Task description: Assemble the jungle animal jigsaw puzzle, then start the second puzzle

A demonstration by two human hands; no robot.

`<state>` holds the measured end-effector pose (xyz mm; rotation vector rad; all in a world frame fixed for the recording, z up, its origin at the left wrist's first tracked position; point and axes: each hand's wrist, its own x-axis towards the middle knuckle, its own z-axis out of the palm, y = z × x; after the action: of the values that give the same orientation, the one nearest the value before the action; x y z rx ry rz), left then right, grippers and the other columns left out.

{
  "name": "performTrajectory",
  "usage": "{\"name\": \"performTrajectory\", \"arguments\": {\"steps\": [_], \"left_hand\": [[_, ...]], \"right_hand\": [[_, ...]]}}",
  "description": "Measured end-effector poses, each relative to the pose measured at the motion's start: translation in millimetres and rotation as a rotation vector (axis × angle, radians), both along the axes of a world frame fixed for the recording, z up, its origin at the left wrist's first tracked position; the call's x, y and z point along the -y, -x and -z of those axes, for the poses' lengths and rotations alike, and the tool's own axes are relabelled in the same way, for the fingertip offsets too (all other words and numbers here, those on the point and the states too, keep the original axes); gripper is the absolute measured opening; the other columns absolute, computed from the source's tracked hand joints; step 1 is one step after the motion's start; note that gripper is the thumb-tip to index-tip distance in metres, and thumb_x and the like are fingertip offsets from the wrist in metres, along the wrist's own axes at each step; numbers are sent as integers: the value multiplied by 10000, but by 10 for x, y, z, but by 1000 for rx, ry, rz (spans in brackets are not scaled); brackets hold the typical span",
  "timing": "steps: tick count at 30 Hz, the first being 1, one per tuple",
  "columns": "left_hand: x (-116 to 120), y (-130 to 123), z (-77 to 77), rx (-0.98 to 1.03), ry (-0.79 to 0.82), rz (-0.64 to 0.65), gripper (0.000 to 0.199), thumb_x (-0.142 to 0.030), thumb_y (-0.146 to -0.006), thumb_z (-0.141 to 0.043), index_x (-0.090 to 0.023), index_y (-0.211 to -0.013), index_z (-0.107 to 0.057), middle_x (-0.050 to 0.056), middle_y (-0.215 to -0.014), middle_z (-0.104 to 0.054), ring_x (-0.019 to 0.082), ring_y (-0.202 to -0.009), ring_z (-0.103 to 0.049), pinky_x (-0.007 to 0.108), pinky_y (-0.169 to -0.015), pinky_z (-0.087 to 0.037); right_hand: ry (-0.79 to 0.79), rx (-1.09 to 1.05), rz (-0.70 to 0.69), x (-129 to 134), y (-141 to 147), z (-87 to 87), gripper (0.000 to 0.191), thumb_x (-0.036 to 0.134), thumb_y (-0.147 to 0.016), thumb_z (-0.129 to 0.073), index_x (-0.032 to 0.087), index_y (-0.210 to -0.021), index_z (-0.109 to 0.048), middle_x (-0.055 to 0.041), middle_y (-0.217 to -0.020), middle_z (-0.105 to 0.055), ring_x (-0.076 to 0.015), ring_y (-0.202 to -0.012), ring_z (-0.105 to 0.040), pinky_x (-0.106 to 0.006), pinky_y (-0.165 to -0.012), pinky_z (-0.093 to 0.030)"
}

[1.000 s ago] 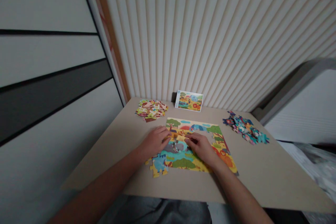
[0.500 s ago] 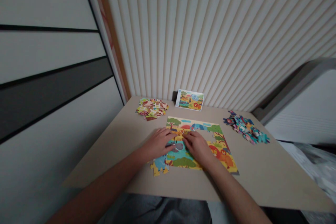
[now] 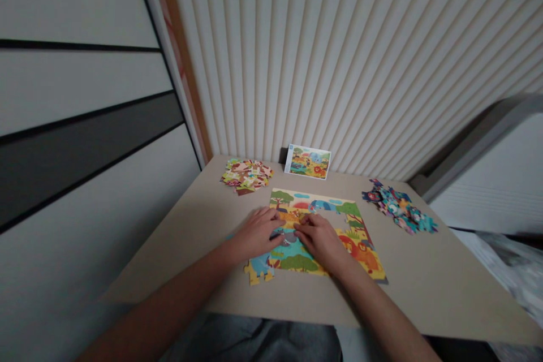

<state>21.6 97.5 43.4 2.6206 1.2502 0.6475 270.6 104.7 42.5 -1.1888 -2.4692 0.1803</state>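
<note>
A jigsaw puzzle (image 3: 299, 263) with bright animals lies on the table, mostly joined, with a bare gap in its upper right middle. My left hand (image 3: 259, 232) lies over its left side, fingers stretched out and flat on the pieces by a grey hippo picture. Over the puzzle's middle, my right hand (image 3: 319, 238) has its fingers bent and drawn together, fingertips down on a piece beside the orange leopard picture; the piece's outline is mostly hidden. Below my left wrist lies a loose blue and yellow puzzle piece (image 3: 259, 269), close against the puzzle's lower left edge.
A picture card (image 3: 307, 162) of the same scene leans at the back of the table (image 3: 203, 212). One heap of mixed pieces (image 3: 246, 175) is at the back left, a darker, teal heap (image 3: 401, 206) at the right. A pleated blind (image 3: 271, 56) hangs behind.
My right fingertips have shifted slightly and spread a little on the puzzle's middle. My left hand stays nearly still, its fingers a bit lower. The view has moved very slightly.
</note>
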Motion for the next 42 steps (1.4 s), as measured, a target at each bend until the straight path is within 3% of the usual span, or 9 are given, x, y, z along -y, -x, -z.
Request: {"name": "performTrajectory", "arguments": {"steps": [6, 12, 17, 22, 25, 27, 29, 35, 42], "left_hand": [[-93, 94, 44, 58, 26, 43, 293, -293, -951, -639, -263, -1233, -710, 82, -1132, -674, 271, -1117, -606, 409, -996, -468], [-312, 347, 20, 206, -61, -221, 399, -88, -947, -427, -180, -1222, -702, 111, -1121, -699, 253, -1095, -622, 421, -1007, -484], [-363, 439, -24, 196, -95, -304, 417, -47, -892, -433, -183, -1181, -701, 107, -1127, -705, 260, -1107, -625, 436, -1005, -483], [-358, 441, -42, 184, -117, -317, 372, -79, -928, -434, -177, -1170, -698, 113, -1127, -715, 260, -1107, -634, 439, -1017, -477], [-363, 456, -35, 174, -124, -302, 301, -170, -986, -449, -176, -1160, -695, 115, -1120, -723, 260, -1091, -643, 434, -1012, -480], [-365, 462, -16, 164, -126, -287, 278, -202, -991, -468, -181, -1156, -691, 109, -1100, -726, 253, -1057, -653, 418, -988, -491], [-362, 455, 10, 157, -125, -271, 272, -212, -990, -478, -187, -1161, -689, 104, -1070, -726, 248, -1025, -658, 405, -961, -499], [-289, 330, 71, 119, -101, -156, 257, -232, -998, -501, -200, -1150, -706, 97, -1032, -720, 247, -1009, -649, 387, -949, -492], [-175, 190, 42, 34, -39, -35, 270, -227, -1000, -503, -204, -1186, -698, 107, -1058, -691, 267, -1037, -623, 406, -929, -478]], "right_hand": [[-26, 36, -20, 70, -9, -86, 242, 332, -1040, -565, 228, -1132, -762, -105, -1062, -672, -253, -1035, -606, -391, -899, -450], [78, -38, -238, 280, 195, -224, 399, 496, -1027, -561, 268, -1329, -686, -107, -1158, -676, -265, -1099, -591, -418, -982, -435], [158, -12, -310, 389, 369, -246, 685, 690, -902, -631, 279, -1449, -599, -111, -1247, -640, -284, -1139, -571, -420, -1005, -433], [187, -38, -305, 394, 377, -234, 600, 653, -873, -705, 281, -1342, -664, -103, -1274, -644, -277, -1170, -564, -416, -1025, -412], [253, -158, -307, 393, 356, -227, 412, 570, -891, -740, 262, -1163, -712, -83, -1186, -696, -250, -1123, -601, -401, -1002, -427], [369, -306, -288, 383, 333, -221, 287, 519, -928, -714, 241, -1001, -718, -49, -1010, -726, -210, -971, -640, -359, -916, -465], [506, -474, -221, 352, 298, -216, 298, 513, -941, -691, 221, -880, -696, -20, -861, -705, -176, -825, -632, -313, -809, -483], [650, -938, 85, 124, 119, -174, 391, 574, -846, -756, 206, -909, -642, 37, -681, -570, -134, -617, -523, -276, -625, -474], [585, -966, 188, -57, -56, -76, 426, 590, -829, -765, 195, -910, -628, 23, -715, -589, -122, -626, -506, -256, -591, -440]]}}
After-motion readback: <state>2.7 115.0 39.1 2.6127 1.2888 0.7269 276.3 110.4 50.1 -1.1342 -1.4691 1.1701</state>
